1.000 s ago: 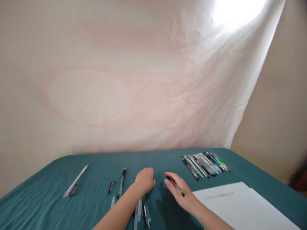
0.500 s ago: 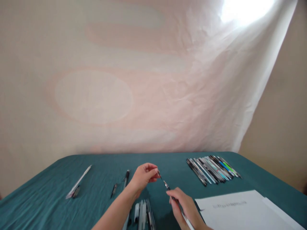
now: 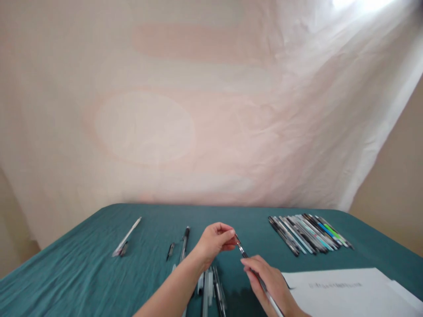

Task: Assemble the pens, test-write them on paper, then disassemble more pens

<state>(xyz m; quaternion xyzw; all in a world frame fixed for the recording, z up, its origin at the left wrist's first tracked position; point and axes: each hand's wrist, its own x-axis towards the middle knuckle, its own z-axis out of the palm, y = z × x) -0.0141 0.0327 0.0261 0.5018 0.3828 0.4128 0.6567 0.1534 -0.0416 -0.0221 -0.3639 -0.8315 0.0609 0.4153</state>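
My right hand [image 3: 269, 281] is closed around a pen [image 3: 271, 301] with a pale barrel and a dark, shiny front end, tilted up to the left. At its tip, my left hand [image 3: 218, 242] pinches a small, mostly hidden piece that looks like a pen cap [image 3: 236, 238]. Cap and tip appear to meet; the fingers cover how far they overlap. Below my left forearm lie several clear and dark pens [image 3: 211, 288]. Left of that forearm are a dark pen [image 3: 185, 240] and a loose pen cap [image 3: 170, 251].
A row of several pens [image 3: 310, 233] lies at the back right of the green-covered table [image 3: 76, 273]. White paper sheets [image 3: 343, 295] with a faint line of marks lie at the front right. On the left are a white pen [image 3: 128, 235] and another small cap [image 3: 124, 249]. A pale cloth [image 3: 211, 132] hangs behind.
The small gap between the piece in my left hand and the pen tip has closed. The camera view has turned a little left, shifting everything rightward.
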